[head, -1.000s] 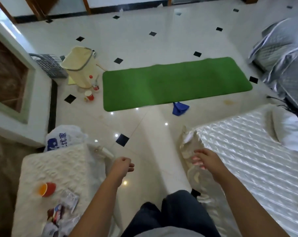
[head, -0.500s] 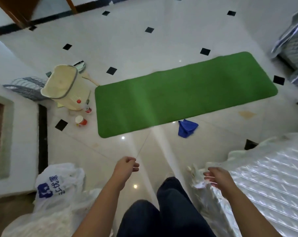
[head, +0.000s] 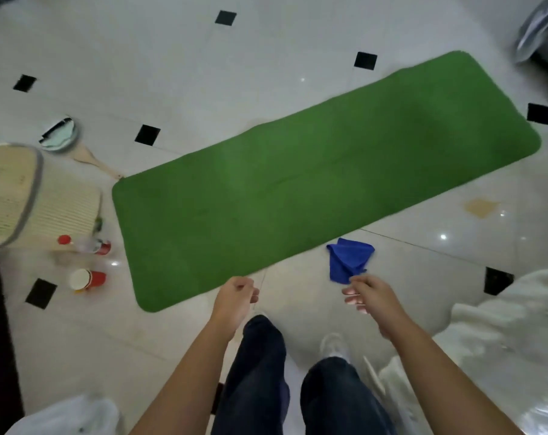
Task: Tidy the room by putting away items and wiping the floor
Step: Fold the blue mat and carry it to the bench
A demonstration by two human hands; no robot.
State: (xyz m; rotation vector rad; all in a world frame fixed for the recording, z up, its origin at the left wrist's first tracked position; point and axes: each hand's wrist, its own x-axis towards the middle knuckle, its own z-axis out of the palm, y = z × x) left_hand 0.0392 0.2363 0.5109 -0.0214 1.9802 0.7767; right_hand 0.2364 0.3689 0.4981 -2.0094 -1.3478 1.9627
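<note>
A crumpled blue cloth (head: 348,258) lies on the white tiled floor at the near edge of a long green mat (head: 313,177). My right hand (head: 371,295) hovers just below the cloth, fingers loosely apart, holding nothing. My left hand (head: 236,296) hangs curled into a loose fist over the mat's near edge, empty. A yellowish stain (head: 481,208) marks the floor to the right of the mat. A red paper cup (head: 87,280) and a red-capped bottle (head: 84,244) lie on the floor at left.
A cream laundry basket (head: 21,196) stands at far left, with a hand fan (head: 62,138) behind it. A white plastic bag (head: 68,417) sits at bottom left. White bedding (head: 501,334) fills the lower right. My legs are below, mid-step.
I have stood up and stepped forward from the bed. My right hand left the bedding's plastic cover and now reaches near the blue cloth. The view has tilted down.
</note>
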